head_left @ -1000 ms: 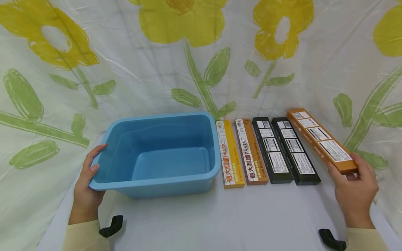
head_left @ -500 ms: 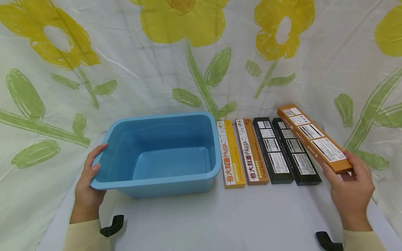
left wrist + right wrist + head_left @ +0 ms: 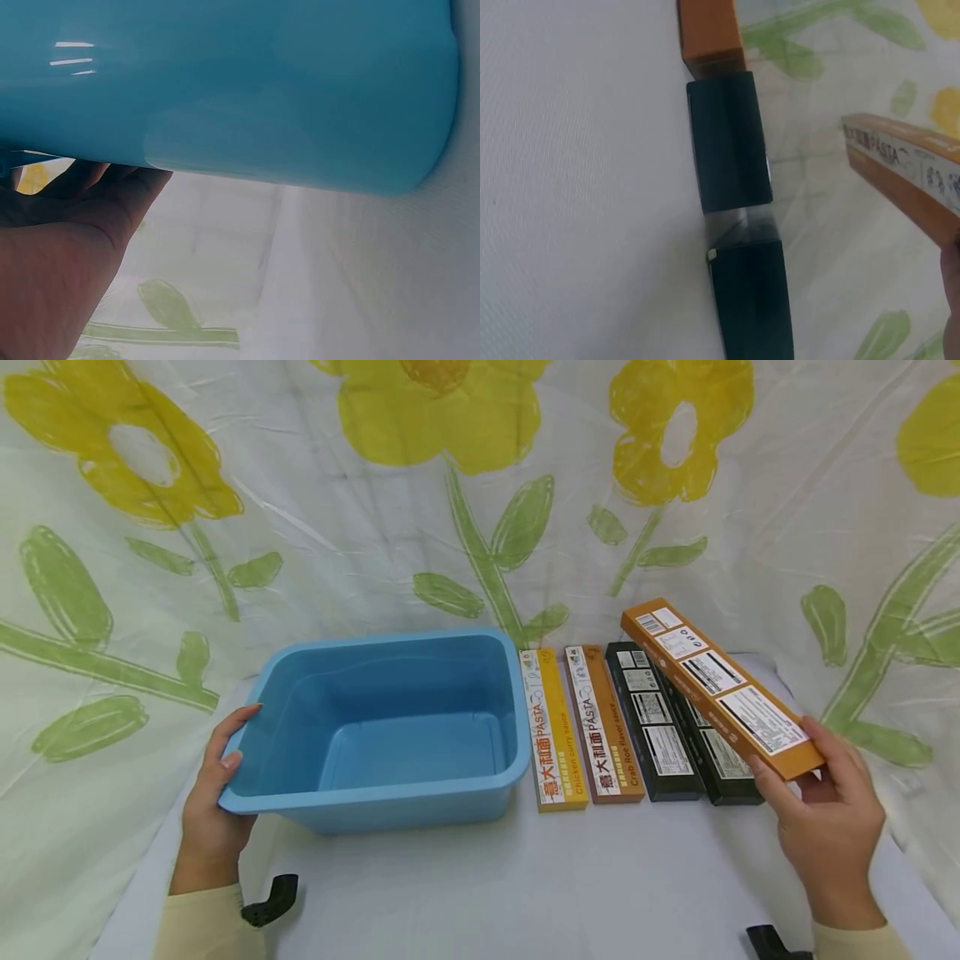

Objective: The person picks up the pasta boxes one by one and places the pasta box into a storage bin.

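Observation:
My left hand (image 3: 217, 806) grips the left rim of a light blue plastic basin (image 3: 416, 806), thumb on the rim's inner side. In the left wrist view the basin's outer wall (image 3: 300, 97) fills the upper part. My right hand (image 3: 832, 810) holds an orange-brown pasta box (image 3: 720, 681) by its near end, label side up and tilted, raised over the row of boxes. It overlaps the farther-right black box (image 3: 727, 764) in the head view. In the right wrist view the held pasta box (image 3: 904, 172) shows at the right edge.
Beside the basin lie a yellow pasta box (image 3: 555, 735), a brown pasta box (image 3: 603, 727) and another black box (image 3: 654, 727), side by side on the white table (image 3: 525, 893). A flower-printed curtain (image 3: 322, 560) hangs behind.
My right hand has carried the orange-brown pasta box leftward, from right of the row to over the black boxes. The left hand and basin have stayed put.

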Demonstrator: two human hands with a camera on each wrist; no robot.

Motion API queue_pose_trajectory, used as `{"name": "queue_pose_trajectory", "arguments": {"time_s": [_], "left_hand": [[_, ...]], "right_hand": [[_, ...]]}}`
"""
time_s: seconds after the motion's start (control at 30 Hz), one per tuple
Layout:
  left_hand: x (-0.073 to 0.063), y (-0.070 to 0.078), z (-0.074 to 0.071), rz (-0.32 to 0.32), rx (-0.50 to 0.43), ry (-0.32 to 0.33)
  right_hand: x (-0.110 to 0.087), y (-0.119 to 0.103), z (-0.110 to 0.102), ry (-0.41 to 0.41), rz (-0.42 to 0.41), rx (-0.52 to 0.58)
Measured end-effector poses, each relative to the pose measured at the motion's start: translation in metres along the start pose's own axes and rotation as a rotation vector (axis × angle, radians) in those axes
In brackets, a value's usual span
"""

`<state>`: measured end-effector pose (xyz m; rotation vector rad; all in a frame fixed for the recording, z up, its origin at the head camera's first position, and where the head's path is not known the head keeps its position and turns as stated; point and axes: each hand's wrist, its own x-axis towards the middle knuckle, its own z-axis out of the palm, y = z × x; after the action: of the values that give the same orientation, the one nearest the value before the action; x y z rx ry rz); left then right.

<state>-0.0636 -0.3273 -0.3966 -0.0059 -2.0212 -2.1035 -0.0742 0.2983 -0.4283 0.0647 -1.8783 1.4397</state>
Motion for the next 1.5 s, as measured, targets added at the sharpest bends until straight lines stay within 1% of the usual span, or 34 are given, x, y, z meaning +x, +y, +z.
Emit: {"name": "queue_pose_trajectory", "arguments": {"time_s": [0.07, 0.13, 0.2, 0.33, 0.43, 0.53, 0.6, 0.67, 0.7, 0.77, 0.83, 1.0, 1.3, 1.5], "left_hand": [[0.0, 0.0, 0.0, -0.001, -0.001, 0.003], [0.0, -0.001, 0.0, -0.002, -0.001, 0.005], [0.001, -0.001, -0.001, -0.004, 0.001, 0.007], [0.0, 0.0, 0.0, -0.007, 0.011, 0.012], [0.0, 0.001, 0.001, -0.01, 0.013, 0.018], [0.001, 0.001, 0.0, -0.011, 0.005, 0.02], [0.001, 0.001, 0.0, -0.012, 0.005, 0.018], [0.001, 0.001, 0.0, -0.013, 0.014, 0.019], [0.001, 0.002, 0.001, -0.013, 0.019, 0.019], [0.001, 0.002, 0.001, -0.011, 0.024, 0.019], [0.001, 0.001, 0.001, -0.008, 0.02, 0.016], [0.002, -0.002, -0.001, -0.005, 0.004, 0.011], [-0.001, 0.001, 0.0, -0.001, 0.017, 0.012], [-0.001, 0.001, -0.001, 0.009, 0.025, -0.006]], "right_hand": [[-0.001, -0.002, 0.001, -0.019, -0.026, 0.09], [-0.002, -0.004, 0.002, -0.045, -0.047, 0.133], [-0.003, -0.006, 0.003, -0.069, -0.059, 0.15], [-0.003, -0.01, 0.007, -0.08, -0.069, 0.266], [-0.004, -0.013, 0.011, -0.085, -0.082, 0.376], [-0.005, -0.018, 0.014, -0.11, -0.112, 0.417], [-0.006, -0.023, 0.017, -0.122, -0.135, 0.481], [-0.007, -0.028, 0.019, -0.136, -0.16, 0.516], [-0.007, -0.032, 0.02, -0.143, -0.171, 0.512], [-0.007, -0.038, 0.023, -0.156, -0.188, 0.538], [-0.008, -0.043, 0.023, -0.175, -0.194, 0.51], [-0.012, -0.053, 0.023, -0.221, -0.167, 0.468], [-0.017, -0.07, 0.028, -0.296, -0.151, 0.494], [-0.018, -0.08, 0.041, -0.345, -0.198, 0.618]]}}
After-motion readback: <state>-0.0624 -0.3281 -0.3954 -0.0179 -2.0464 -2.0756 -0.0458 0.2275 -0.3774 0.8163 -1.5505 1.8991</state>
